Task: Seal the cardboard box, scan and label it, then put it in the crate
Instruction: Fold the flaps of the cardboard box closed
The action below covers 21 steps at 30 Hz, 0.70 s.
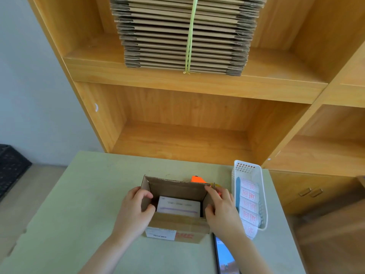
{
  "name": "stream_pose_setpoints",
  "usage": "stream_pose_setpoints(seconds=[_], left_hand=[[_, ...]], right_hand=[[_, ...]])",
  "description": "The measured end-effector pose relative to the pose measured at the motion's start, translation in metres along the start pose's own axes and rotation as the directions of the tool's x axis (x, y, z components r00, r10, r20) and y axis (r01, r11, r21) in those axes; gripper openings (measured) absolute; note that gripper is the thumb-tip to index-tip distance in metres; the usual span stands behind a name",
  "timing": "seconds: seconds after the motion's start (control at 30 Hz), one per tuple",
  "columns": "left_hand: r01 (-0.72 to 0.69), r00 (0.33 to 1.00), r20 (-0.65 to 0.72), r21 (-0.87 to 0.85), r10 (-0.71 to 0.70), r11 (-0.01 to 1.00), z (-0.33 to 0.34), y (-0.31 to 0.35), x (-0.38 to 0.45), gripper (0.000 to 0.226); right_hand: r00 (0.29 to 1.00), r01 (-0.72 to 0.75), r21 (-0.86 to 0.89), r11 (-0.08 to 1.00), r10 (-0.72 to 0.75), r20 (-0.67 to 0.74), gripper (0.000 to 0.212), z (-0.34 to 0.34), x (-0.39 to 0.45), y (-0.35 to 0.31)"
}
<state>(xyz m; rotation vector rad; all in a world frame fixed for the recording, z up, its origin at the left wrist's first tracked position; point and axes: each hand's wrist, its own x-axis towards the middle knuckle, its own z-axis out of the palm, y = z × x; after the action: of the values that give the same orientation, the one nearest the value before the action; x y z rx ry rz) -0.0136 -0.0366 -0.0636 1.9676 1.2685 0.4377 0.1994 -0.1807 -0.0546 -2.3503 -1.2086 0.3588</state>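
An open cardboard box (178, 226) stands on the pale green table (83, 204), with a white packet (178, 206) lying inside it. My left hand (133, 210) grips the box's left side flap, fingers curled over its edge. My right hand (222, 208) grips the right side flap the same way. The far flap stands upright and the near flap leans inward. A white printed label (160, 234) is stuck on the box's front face. Behind the box shows part of an orange tool (197, 179), mostly hidden. A black crate (10, 167) sits low at the far left.
A white plastic basket (253, 175) at the right holds a roll of red-printed stickers (249, 206). A phone (225, 256) lies on the table near my right forearm. Wooden shelves (177, 80) rise behind the table, with a tied bundle of flat cartons (181, 32) on top.
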Motion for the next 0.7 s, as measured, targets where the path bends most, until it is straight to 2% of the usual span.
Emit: stream_pose_setpoints(seconds=[0.33,0.5,0.7], left_hand=[[-0.037,0.980,0.192,-0.059,0.047,0.998,-0.011,-0.007,-0.023,0.063],[-0.045,0.940,0.330,-0.143,0.090,0.989,-0.013,-0.006,-0.034,0.085],[-0.004,0.894,0.447,-0.061,0.031,0.998,-0.007,-0.001,-0.032,0.081]], right_hand=[[0.991,-0.024,-0.060,0.998,0.031,0.129,0.062,-0.006,0.010,-0.011],[0.979,-0.007,-0.115,0.993,0.030,0.201,0.078,-0.006,0.012,-0.010],[0.978,0.030,-0.171,0.985,0.006,0.210,0.078,-0.007,0.024,-0.013]])
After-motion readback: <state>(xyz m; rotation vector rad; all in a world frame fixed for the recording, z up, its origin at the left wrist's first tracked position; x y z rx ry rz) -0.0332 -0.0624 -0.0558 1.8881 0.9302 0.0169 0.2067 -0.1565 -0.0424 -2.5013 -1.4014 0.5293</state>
